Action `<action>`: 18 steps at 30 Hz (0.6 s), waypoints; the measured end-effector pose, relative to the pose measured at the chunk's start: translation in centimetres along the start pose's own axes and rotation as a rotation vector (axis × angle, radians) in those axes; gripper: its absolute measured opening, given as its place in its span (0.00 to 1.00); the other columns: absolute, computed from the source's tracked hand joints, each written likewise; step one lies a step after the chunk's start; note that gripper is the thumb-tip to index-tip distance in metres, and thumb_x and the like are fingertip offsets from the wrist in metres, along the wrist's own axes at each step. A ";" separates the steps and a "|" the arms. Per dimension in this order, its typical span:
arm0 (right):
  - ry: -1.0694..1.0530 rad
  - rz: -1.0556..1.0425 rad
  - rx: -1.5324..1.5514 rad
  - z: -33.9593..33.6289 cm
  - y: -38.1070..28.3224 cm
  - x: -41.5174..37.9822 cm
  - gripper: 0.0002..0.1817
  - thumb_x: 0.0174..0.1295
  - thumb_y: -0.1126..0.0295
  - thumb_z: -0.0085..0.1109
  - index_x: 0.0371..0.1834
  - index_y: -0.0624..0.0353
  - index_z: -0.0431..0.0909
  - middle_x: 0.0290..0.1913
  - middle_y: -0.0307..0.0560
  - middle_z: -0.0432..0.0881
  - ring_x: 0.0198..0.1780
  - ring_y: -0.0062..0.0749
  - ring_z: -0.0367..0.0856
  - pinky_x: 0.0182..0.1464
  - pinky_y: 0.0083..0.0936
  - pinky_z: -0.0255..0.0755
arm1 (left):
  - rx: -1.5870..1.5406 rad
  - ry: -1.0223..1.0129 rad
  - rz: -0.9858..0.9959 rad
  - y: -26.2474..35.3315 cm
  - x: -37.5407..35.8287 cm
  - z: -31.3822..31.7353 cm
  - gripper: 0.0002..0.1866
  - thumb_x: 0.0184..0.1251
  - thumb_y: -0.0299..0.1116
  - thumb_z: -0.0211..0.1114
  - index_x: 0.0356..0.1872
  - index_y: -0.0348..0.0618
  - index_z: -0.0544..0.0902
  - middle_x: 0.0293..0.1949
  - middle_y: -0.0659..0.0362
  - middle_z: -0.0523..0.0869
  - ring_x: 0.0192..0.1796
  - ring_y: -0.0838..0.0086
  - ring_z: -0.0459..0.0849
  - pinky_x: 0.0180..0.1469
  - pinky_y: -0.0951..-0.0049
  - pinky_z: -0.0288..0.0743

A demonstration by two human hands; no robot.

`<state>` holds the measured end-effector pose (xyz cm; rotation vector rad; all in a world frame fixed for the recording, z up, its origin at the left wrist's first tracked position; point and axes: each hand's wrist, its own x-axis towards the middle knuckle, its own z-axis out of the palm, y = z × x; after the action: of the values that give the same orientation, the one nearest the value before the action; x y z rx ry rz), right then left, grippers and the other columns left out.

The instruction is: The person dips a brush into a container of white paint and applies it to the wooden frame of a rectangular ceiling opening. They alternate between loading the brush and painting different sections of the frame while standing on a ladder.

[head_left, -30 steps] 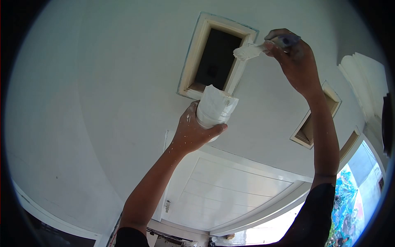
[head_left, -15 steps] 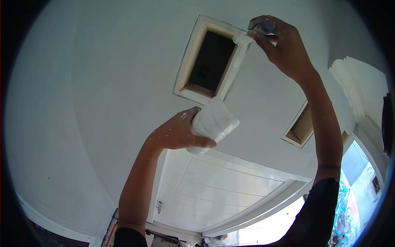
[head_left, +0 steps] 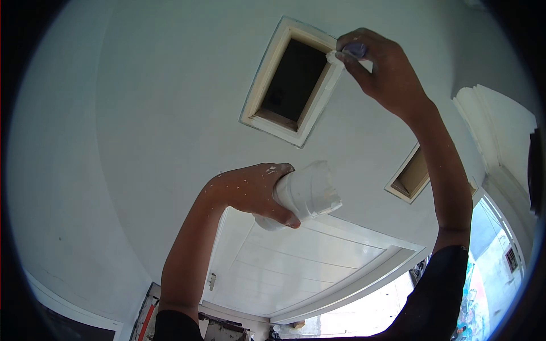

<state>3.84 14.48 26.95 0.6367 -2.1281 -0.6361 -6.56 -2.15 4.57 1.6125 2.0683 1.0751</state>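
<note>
My left hand [head_left: 256, 193] is wrapped round a cut plastic bottle [head_left: 310, 190], whitened with paint and tilted in front of the wall. High on the right, my right hand [head_left: 384, 71] pinches a small paintbrush [head_left: 332, 57]; part of its purple handle shows between the fingers. The white-coated tip meets the upper right edge of a cream window frame [head_left: 327, 88] around a dark opening. Fingers hide much of the brush. White specks dot the back of my left hand.
A second framed opening [head_left: 410, 176] lies to the right. Below is a white panelled door [head_left: 301, 256] with a metal handle [head_left: 212, 281]. White moulding [head_left: 495, 122] juts out at the right, near a bright outdoor gap [head_left: 489, 250].
My left hand and the bottle have moved down and slightly right, away from the frame's lower edge. The right hand has shifted slightly left and down, bringing the brush tip along the frame.
</note>
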 end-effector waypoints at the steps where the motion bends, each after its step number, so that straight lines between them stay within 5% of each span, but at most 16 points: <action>1: -0.003 0.000 -0.001 0.6 -0.1 -0.5 0.11 0.68 0.78 0.68 0.52 0.62 0.83 0.48 0.48 0.89 0.48 0.38 0.91 0.56 0.33 0.87 | 0.015 -0.023 0.007 0.1 -0.1 0.1 0.62 0.26 0.57 0.90 0.70 0.37 0.76 0.60 0.44 0.87 0.60 0.48 0.87 0.67 0.53 0.82; 3: -0.017 -0.096 -0.070 2.0 -0.8 -1.8 0.07 0.70 0.71 0.66 0.47 0.58 0.83 0.41 0.51 0.85 0.39 0.50 0.87 0.45 0.41 0.82 | 0.038 -0.045 0.014 0.4 -0.3 0.3 0.62 0.27 0.57 0.89 0.70 0.37 0.76 0.59 0.44 0.87 0.60 0.48 0.87 0.66 0.53 0.82; 7: -0.135 0.010 0.090 2.8 -2.7 -2.8 0.06 0.70 0.72 0.64 0.47 0.59 0.82 0.42 0.49 0.86 0.41 0.48 0.88 0.47 0.40 0.84 | 0.061 -0.139 0.095 0.7 -0.3 0.7 0.59 0.30 0.59 0.88 0.68 0.36 0.77 0.58 0.44 0.88 0.58 0.48 0.88 0.63 0.54 0.83; 13: 0.076 0.002 0.104 0.8 -2.0 -0.5 0.05 0.68 0.75 0.66 0.46 0.60 0.84 0.43 0.50 0.88 0.43 0.48 0.89 0.49 0.37 0.84 | 0.042 -0.179 0.145 1.0 -0.5 1.2 0.57 0.31 0.59 0.88 0.65 0.34 0.79 0.56 0.43 0.88 0.56 0.49 0.89 0.60 0.56 0.84; 18: -0.155 0.013 0.036 3.2 -3.1 -2.8 0.08 0.68 0.77 0.68 0.48 0.62 0.84 0.48 0.51 0.88 0.45 0.44 0.91 0.51 0.32 0.84 | 0.022 -0.205 0.157 1.1 -0.7 1.1 0.56 0.31 0.59 0.88 0.64 0.34 0.79 0.54 0.43 0.89 0.54 0.49 0.90 0.59 0.56 0.85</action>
<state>3.52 14.64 21.69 0.6092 -2.2904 -0.6596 -4.82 -2.30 4.47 1.8378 1.8541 0.8941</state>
